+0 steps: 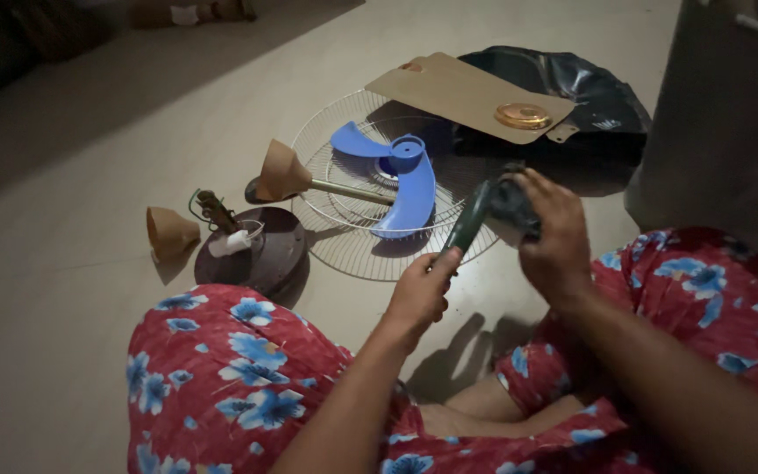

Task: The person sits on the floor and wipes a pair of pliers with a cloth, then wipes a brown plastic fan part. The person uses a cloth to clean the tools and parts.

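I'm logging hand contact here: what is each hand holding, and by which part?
Left hand holds a green-handled screwdriver by its handle. Right hand wraps its grip around a dark fan part, from above.

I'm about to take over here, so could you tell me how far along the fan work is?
Already apart: blue blade loose on the wire grille, round base aside. In hand: left hand holds a green screwdriver to the dark part in the right hand. Everything else remains unassembled.

A person in red, blue-flowered clothing sits on the pale floor (63, 263). The left hand (418, 294) grips a green-handled screwdriver (467, 224), its tip at a dark motor part (511, 204) held in the right hand (557, 241). Beyond lie a blue three-bladed plastic fan blade (401, 175) on a round wire grille (344, 250), and a round brown base (261, 254).
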